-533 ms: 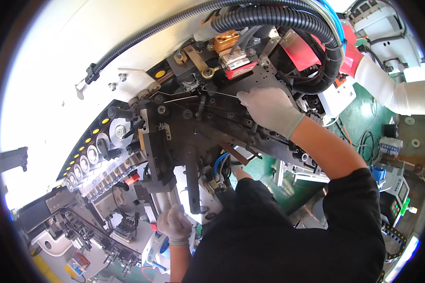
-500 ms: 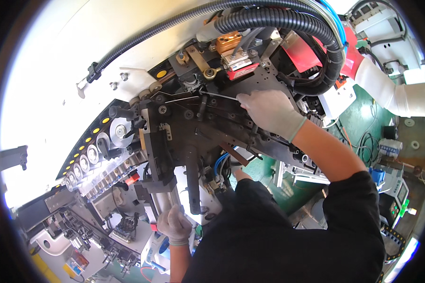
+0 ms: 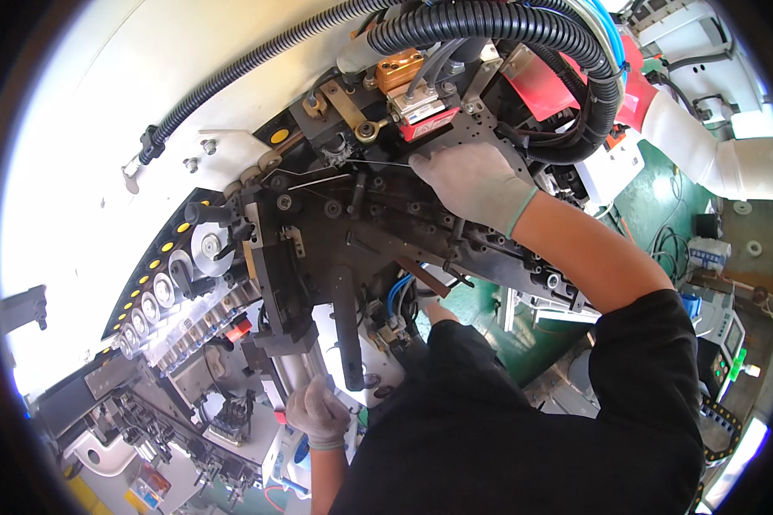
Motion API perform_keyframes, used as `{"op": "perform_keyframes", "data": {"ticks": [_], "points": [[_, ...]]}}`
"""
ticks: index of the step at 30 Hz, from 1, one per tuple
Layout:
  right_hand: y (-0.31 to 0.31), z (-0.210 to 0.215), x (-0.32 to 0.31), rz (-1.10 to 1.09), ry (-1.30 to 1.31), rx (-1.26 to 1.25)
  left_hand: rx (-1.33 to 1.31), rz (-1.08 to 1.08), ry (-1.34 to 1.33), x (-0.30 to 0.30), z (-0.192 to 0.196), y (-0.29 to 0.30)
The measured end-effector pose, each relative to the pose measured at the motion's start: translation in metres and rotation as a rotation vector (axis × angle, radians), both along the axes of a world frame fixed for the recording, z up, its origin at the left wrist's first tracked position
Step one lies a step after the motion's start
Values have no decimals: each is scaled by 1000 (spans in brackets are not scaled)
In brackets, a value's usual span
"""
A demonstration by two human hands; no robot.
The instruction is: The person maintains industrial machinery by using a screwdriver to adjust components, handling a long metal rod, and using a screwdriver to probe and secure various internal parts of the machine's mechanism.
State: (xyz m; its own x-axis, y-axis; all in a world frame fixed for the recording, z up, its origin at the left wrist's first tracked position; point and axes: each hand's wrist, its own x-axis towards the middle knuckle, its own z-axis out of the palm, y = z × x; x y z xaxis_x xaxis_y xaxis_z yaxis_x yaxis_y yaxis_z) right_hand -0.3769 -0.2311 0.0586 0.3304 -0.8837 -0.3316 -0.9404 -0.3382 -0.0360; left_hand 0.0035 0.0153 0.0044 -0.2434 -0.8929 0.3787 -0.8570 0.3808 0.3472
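Observation:
In white knit gloves, my right hand [image 3: 474, 182] is closed on a thin metal rod [image 3: 380, 162] that runs leftward from its fingers. The rod's far end reaches a small dark mechanism [image 3: 337, 153] on the black machine plate [image 3: 378, 236]. A second thin bright strip [image 3: 319, 181] lies along the plate, just left of the rod. Lower down, my left hand [image 3: 319, 414] is curled beside the end of a silver cylinder [image 3: 293, 371]; whatever its fingers hold, if anything, is hidden.
Thick black corrugated hoses [image 3: 489, 30] arch over the plate's far side. A row of metal rollers [image 3: 150, 302] lines the white machine body at left. A red-labelled block [image 3: 428, 125] with an orange part [image 3: 399, 69] sits above my right hand. Green floor [image 3: 661, 184] shows at right.
My view has shifted slightly, moving the machine a little left in the picture. My right hand has come slightly nearer the mechanism with the rod. My left hand stays by the cylinder.

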Motion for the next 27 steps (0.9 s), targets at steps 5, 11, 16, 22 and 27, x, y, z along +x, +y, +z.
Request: {"op": "perform_keyframes", "data": {"ticks": [5, 11, 16, 22, 27], "points": [[10, 12, -2, -22, -34, -67, 25, 9, 4, 0, -2, 2], [0, -1, -2, -18, -49, -19, -26, -16, 23, -1, -2, -1], [3, 11, -7, -38, -68, 63, 8, 5, 16, 1, -3, 2], [-4, 0, -1, -111, -145, 116, -12, 3, 8, 1, -5, 2], [3, 1, -1, -116, -182, 98, 6, 21, 27, 0, -3, 2]]}}
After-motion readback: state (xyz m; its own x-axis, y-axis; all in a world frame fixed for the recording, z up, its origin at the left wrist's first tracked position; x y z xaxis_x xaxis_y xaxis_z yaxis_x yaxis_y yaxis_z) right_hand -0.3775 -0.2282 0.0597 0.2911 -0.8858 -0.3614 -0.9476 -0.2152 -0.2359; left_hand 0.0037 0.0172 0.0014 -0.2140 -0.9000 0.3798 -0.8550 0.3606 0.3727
